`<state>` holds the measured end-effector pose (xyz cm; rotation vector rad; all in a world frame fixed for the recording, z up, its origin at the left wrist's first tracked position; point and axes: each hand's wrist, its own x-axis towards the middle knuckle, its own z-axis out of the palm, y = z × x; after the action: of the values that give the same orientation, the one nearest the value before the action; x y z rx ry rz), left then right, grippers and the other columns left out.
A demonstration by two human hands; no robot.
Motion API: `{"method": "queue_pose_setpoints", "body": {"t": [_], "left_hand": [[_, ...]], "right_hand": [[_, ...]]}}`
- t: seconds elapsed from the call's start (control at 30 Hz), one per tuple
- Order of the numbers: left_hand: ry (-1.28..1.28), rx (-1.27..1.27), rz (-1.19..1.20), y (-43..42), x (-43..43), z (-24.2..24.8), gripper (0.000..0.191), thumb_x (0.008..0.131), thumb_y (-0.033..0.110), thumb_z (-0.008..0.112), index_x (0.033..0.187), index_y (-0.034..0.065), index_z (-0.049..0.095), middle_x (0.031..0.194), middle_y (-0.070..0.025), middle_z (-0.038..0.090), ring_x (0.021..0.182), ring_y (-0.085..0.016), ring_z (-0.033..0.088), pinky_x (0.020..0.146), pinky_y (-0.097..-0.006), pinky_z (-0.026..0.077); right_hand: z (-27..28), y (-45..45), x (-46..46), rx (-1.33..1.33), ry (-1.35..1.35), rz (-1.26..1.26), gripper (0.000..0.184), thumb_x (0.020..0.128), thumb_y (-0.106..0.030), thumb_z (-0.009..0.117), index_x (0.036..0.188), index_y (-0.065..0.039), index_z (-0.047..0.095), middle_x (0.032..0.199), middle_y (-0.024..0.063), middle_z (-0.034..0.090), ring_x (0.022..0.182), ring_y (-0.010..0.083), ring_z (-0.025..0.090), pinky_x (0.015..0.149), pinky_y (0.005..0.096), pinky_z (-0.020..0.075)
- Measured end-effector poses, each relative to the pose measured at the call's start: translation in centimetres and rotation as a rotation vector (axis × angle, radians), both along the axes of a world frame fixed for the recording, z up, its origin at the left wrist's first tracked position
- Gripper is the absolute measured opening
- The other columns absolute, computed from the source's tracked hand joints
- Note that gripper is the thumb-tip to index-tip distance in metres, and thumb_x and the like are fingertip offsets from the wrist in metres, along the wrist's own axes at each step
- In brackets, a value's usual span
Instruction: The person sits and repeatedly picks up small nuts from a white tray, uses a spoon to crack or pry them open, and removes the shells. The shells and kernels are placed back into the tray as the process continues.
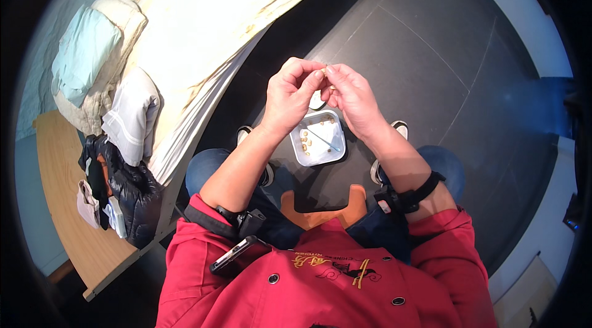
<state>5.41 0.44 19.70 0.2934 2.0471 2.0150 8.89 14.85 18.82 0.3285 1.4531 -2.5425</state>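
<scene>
Above a plastic tub, my left hand [289, 92] and my right hand [355, 96] meet at the fingertips. Pinched between both thumbs and forefingers is a small pale piece [324, 70], possibly a nut or seed; the fingers cover most of it. Another light bit shows under the right fingers. The translucent white tub [319, 160] stands on the floor below. Several tan nut-like pieces [305, 140] lie inside it on white paper [324, 136], with a thin blue stick [326, 140] across the paper. A whitish round object [317, 100] behind the tub is partly hidden by my hands.
An orange stool [319, 218] shows between my legs. At left is a bed [185, 13] with a pale sheet, a light-blue pillow [85, 53], folded grey cloth [134, 110] and a dark puffer jacket [134, 194]. Dark tiles [416, 41] cover the floor.
</scene>
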Motion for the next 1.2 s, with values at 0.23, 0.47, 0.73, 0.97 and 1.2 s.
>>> {"method": "queue_pose_setpoints", "body": {"t": [0.23,0.47,0.73,0.97,1.2], "left_hand": [[0.287,-0.197,-0.011,0.1,0.3,-0.2,0.007,0.091,0.006,0.065,0.095,0.0009,0.068,0.080,-0.0083,0.064,0.070,-0.016,0.063,0.064,-0.0285,0.050],[0.391,-0.255,0.059,0.7,0.5,0.1,0.006,0.093,0.005,0.061,0.093,0.0010,0.066,0.077,-0.0097,0.065,0.068,-0.016,0.063,0.062,-0.0281,0.050],[-0.149,0.213,-0.023,0.0,0.1,0.8,0.010,0.099,0.005,0.055,0.094,-0.0015,0.061,0.078,-0.0040,0.065,0.067,-0.008,0.061,0.061,-0.0220,0.050],[0.521,-0.263,0.019,0.2,1.3,1.0,0.007,0.082,-0.002,0.069,0.088,0.0023,0.067,0.078,-0.0072,0.064,0.064,-0.015,0.064,0.059,-0.0255,0.051],[0.609,-0.406,0.001,0.7,1.1,0.8,0.013,0.080,0.000,0.067,0.093,0.0021,0.066,0.084,-0.0068,0.058,0.067,-0.014,0.057,0.060,-0.0258,0.047]], "right_hand": [[-0.8,0.1,0.2,0.201,0.041,-0.001,0.021,0.101,-0.022,0.055,0.092,-0.004,0.061,0.077,-0.0021,0.056,0.068,0.0035,0.047,0.061,0.0178,0.0392],[-0.7,-0.3,0.6,0.357,0.122,-0.026,0.023,0.101,-0.020,0.054,0.090,-0.002,0.062,0.070,-0.0022,0.057,0.061,0.0047,0.048,0.054,0.0217,0.0401],[-0.6,-0.3,0.4,0.005,0.066,0.068,0.024,0.104,-0.022,0.047,0.091,-0.005,0.059,0.079,0.0018,0.060,0.067,0.0065,0.053,0.059,0.0211,0.0423],[-0.9,-0.3,0.0,-0.411,-0.057,-0.055,0.021,0.105,-0.020,0.042,0.099,-0.005,0.056,0.092,0.0057,0.061,0.078,0.0133,0.058,0.069,0.0269,0.0484],[-1.7,-0.4,-0.2,-0.269,-0.083,-0.051,0.018,0.103,-0.020,0.048,0.101,-0.004,0.057,0.096,0.0058,0.062,0.079,0.0134,0.058,0.073,0.0282,0.0502]]}}
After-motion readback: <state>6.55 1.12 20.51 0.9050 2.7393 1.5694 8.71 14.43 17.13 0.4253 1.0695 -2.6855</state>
